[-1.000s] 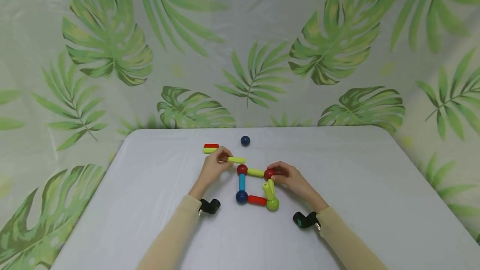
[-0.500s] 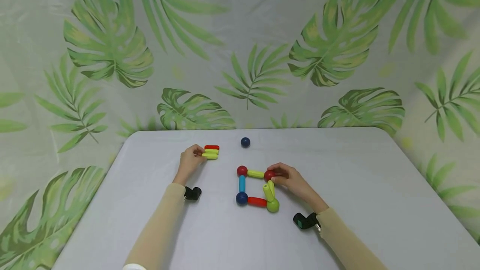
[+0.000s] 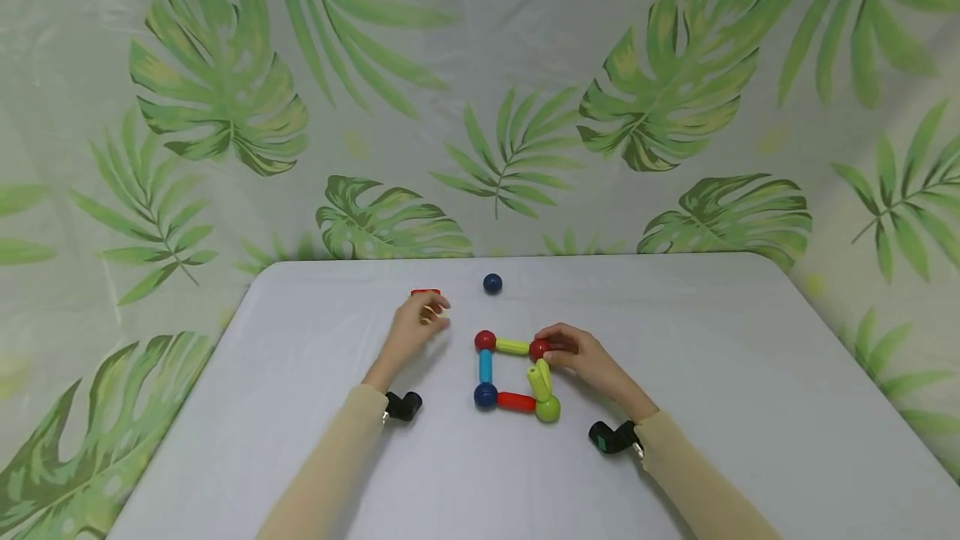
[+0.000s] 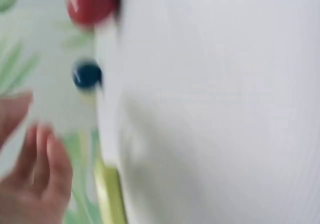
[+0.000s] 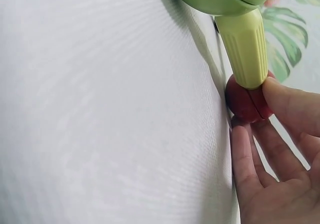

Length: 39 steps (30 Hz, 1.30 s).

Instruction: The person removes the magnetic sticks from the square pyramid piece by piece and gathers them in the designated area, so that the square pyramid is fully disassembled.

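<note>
My right hand [image 3: 588, 361] pinches a red ball [image 5: 250, 101] between thumb and fingers, at the far right corner of a square of rods and balls lying on the table. A yellow-green rod [image 5: 245, 49] runs from that ball to a green ball [image 3: 548, 408]; a second yellow-green rod [image 3: 535, 382] rises from the green one. The other corners are a red ball [image 3: 485, 341] and a dark blue ball [image 3: 486, 396], joined by a blue rod [image 3: 486, 367]. My left hand [image 3: 412, 332] holds nothing, thumb and fingers apart, over the loose rods, partly hiding them.
A loose red rod [image 3: 425, 292] shows behind my left hand, and a yellow-green rod [image 4: 110, 194] lies below it in the left wrist view. Toward the back edge of the white table [image 3: 712, 340] sits a separate dark blue ball [image 3: 492, 283].
My left hand has carried a yellow-green rod left from near the square, set it beside the other loose rods, let go and moved back rightward. My right hand has stayed on the red ball.
</note>
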Each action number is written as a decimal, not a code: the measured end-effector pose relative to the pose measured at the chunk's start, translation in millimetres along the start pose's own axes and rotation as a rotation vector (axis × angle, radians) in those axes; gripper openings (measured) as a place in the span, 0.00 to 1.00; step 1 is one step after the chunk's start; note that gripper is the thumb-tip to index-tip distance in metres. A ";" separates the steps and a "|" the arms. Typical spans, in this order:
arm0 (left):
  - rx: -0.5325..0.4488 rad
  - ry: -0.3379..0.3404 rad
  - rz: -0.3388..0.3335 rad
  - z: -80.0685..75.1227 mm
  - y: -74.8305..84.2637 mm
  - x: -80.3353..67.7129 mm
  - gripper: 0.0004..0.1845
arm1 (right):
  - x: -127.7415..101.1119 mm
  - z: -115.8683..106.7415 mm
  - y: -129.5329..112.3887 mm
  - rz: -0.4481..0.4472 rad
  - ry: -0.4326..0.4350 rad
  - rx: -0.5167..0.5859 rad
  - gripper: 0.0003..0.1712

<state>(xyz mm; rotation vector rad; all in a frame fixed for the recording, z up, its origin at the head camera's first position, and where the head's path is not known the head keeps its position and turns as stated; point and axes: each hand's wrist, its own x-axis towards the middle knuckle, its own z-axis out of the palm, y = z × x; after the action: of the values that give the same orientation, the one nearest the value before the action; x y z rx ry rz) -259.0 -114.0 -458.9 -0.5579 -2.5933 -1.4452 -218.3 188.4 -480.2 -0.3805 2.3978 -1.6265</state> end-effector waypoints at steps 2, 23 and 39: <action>-0.086 -0.198 0.106 14.0 17.5 -6.5 0.13 | 0.6 -0.6 0.6 -0.006 -0.008 -0.004 0.16; -0.156 -0.343 0.241 72.3 55.7 -28.6 0.11 | 2.4 -7.3 1.0 -0.064 -0.075 0.028 0.17; -0.018 0.155 -0.312 -26.4 -29.4 -10.7 0.11 | 0.5 -2.4 1.7 -0.018 -0.044 -0.002 0.17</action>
<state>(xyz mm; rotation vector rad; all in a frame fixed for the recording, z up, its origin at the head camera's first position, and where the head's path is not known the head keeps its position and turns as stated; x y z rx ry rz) -262.0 -153.0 -471.1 -0.0375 -2.6303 -1.5278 -219.7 190.9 -480.9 -0.4351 2.3704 -1.6063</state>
